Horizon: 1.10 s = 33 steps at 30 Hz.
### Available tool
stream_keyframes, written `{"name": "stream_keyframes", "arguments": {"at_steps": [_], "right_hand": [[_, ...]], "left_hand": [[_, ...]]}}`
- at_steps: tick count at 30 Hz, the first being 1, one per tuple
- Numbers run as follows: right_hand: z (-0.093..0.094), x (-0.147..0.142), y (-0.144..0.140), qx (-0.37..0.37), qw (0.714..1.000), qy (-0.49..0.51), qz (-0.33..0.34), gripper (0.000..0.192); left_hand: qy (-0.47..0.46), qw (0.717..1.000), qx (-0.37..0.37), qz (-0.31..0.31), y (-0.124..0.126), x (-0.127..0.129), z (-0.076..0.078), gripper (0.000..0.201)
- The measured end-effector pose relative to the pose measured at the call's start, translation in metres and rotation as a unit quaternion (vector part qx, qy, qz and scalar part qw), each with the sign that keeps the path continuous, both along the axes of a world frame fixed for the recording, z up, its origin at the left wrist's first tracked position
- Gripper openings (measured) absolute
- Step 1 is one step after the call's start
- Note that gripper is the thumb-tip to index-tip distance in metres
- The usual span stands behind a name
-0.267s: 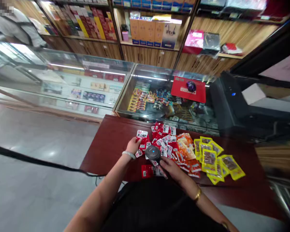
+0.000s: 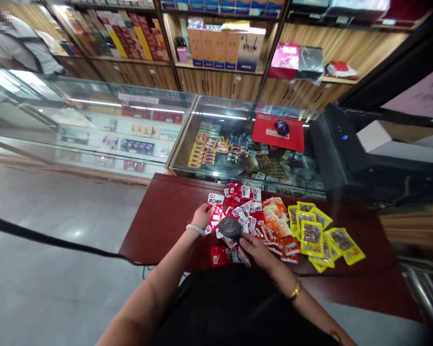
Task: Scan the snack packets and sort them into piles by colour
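My left hand (image 2: 202,217) pinches a red and white snack packet (image 2: 215,205) by its left edge. In my right hand (image 2: 252,244) is a black handheld barcode scanner (image 2: 230,227), its rounded head turned toward that packet. Behind and beside the scanner lies a pile of red and white packets (image 2: 243,192). Another red packet (image 2: 220,255) rests below the scanner, close to my body. Orange packets (image 2: 277,222) spread out right of the red ones. Farther right are several yellow packets (image 2: 312,238) with dark contents.
All the packets lie on a dark red table (image 2: 147,216). Beyond it stands a glass display counter (image 2: 216,103) with a red mat (image 2: 270,142) and a mouse (image 2: 282,127) on top. Black equipment (image 2: 341,158) is at right, a cable (image 2: 75,240) at left. A person (image 2: 19,43) is at far left.
The packet in my left hand has shifted slightly right and turned a little. The blue light on the scanner's head no longer shows. The whole view has tilted slightly.
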State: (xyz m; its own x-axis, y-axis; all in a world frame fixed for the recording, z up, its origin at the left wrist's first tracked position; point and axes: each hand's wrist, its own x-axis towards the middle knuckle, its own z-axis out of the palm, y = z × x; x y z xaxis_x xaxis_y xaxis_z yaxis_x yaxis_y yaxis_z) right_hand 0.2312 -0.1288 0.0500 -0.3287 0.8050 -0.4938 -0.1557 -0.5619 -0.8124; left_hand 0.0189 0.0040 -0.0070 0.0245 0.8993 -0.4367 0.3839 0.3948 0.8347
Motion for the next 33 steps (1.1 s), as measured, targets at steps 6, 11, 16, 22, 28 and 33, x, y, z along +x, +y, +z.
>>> {"name": "stream_keyframes", "arguments": {"at_steps": [6, 11, 16, 22, 28, 33], "right_hand": [[-0.006, 0.001, -0.003, -0.006, 1.000, 0.011, -0.011, 0.046], [-0.001, 0.004, -0.002, -0.028, 0.999, 0.008, -0.036, 0.045], [0.000, 0.006, 0.001, -0.025, 0.999, 0.010, -0.031, 0.042], [-0.005, 0.003, 0.001, -0.033, 0.999, 0.003, -0.024, 0.044], [-0.007, 0.000, 0.002, -0.052, 0.998, 0.004, -0.035, 0.047], [-0.009, 0.000, 0.005, -0.037, 0.999, -0.019, -0.035, 0.043]], "left_hand": [[0.037, 0.996, -0.001, -0.080, 0.003, 0.003, 0.002, 0.032], [0.046, 0.990, 0.025, -0.129, 0.014, 0.007, 0.007, 0.036], [0.321, 0.933, 0.030, -0.162, 0.019, -0.018, 0.010, 0.038], [0.446, 0.880, 0.011, -0.163, 0.002, 0.003, 0.003, 0.064], [0.452, 0.877, 0.044, -0.154, -0.009, 0.027, -0.008, 0.049], [0.402, 0.902, 0.040, -0.150, -0.008, 0.015, -0.010, 0.039]]}}
